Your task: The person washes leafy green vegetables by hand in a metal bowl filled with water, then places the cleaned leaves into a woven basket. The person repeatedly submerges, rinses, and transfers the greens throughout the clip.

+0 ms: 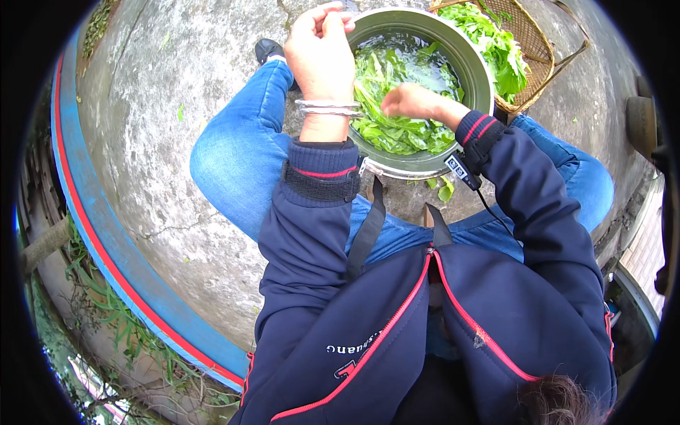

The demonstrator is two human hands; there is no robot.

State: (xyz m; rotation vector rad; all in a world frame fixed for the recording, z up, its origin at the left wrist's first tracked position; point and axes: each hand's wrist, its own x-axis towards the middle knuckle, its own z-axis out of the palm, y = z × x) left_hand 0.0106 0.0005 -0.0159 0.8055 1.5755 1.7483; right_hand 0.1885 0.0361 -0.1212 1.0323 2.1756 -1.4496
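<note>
A round metal basin [481, 79] of water stands before me, with loose leafy greens [409, 135] floating in it. My left hand [321, 56], with two silver bangles [326, 108] at its wrist, is raised by the basin's left rim. Its fingers curl inward, and nothing shows in them. Over the greens, my right hand [411, 101] reaches in from the right with fingers bent down. Its fingertips are blurred against the leaves, so whether they grip a stalk is unclear.
A woven basket [536, 58] with a tall handle stands right of the basin, holding more leafy greens [502, 56]. A small black device [462, 170] with a cable hangs at my right cuff. Fallen leaves [445, 188] lie on the concrete ground [175, 133]. A blue-and-red edge [101, 234] curves along the left.
</note>
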